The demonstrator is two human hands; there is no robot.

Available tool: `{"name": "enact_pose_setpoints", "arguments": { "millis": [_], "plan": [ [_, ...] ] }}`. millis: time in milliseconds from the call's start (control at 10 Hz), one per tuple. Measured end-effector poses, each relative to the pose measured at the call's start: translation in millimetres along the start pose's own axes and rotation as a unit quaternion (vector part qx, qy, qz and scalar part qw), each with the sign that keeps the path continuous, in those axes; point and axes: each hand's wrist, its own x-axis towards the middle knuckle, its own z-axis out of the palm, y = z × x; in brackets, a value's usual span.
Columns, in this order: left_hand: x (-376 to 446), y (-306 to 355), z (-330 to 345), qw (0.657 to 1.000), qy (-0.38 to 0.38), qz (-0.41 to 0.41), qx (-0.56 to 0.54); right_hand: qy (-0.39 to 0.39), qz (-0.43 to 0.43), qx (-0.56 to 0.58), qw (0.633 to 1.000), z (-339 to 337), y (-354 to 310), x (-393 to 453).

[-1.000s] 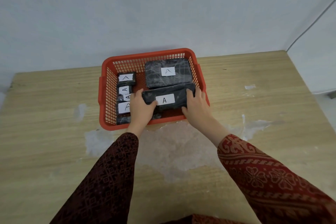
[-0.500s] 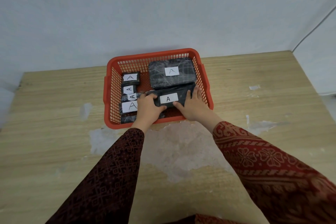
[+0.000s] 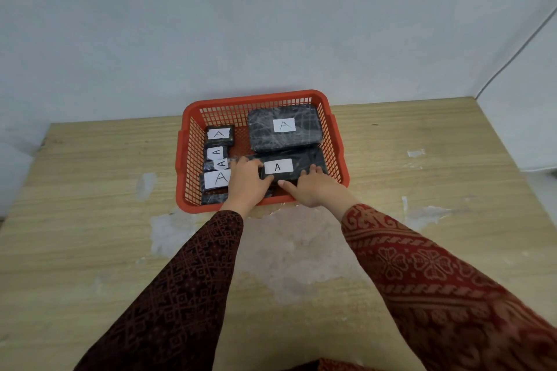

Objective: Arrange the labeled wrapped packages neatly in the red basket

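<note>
In the near right part of the red basket, which stands on the wooden desk against the wall, a long wrapped package labeled "A" lies with its long axis running left to right, just in front of the large wrapped package that fills the far right corner. The left hand covers the long package's left end and the right hand its near right edge; each grip is loosely spread, fingers laid flat over the black wrap and pressing rather than pinching, the right thumb extended along the near side. The package thus sits between the two hands, neither clearly nearer, and any final nudge would run across its short axis, toward the large package behind it. A column of small labeled packages occupies the basket's left side, the nearest ones partly hidden by the left wrist. Compared with one second ago, the long package sits lower and flatter in the basket, the right hand has slid from its right end toward the near edge, and the left hand has moved onto its top. Judged from this layout, the placing step is nearly complete.
</note>
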Motion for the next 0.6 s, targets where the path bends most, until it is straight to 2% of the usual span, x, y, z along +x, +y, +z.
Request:
{"name": "enact_pose_setpoints", "arguments": {
  "millis": [100,200,300,400,500,600],
  "plan": [
    [-10.4,1.0,-2.8,0.999,-0.003,0.030,0.015,-0.028,-0.006,-0.024,0.999,-8.3,-1.4,2.8],
    [-33.5,0.6,3.2,0.988,0.018,0.074,0.132,-0.047,0.002,-0.023,0.999,-11.2,-1.6,5.1],
    [-43.1,0.0,5.7,0.985,-0.006,0.072,0.154,-0.034,0.003,-0.024,0.999,-4.3,-2.5,3.8],
    [-47.0,2.5,-5.8,0.979,-0.105,0.051,0.166,0.039,-0.016,0.006,0.999,3.4,4.5,-3.6],
    [-45.3,3.2,-21.6,0.967,-0.115,0.051,0.222,0.069,-0.044,0.033,0.996,-5.4,10.1,-15.0],
    [-43.5,5.2,-57.1,0.958,-0.043,0.065,0.276,0.136,-0.114,0.010,0.984,-39.4,8.0,-35.8]
  ]
}}
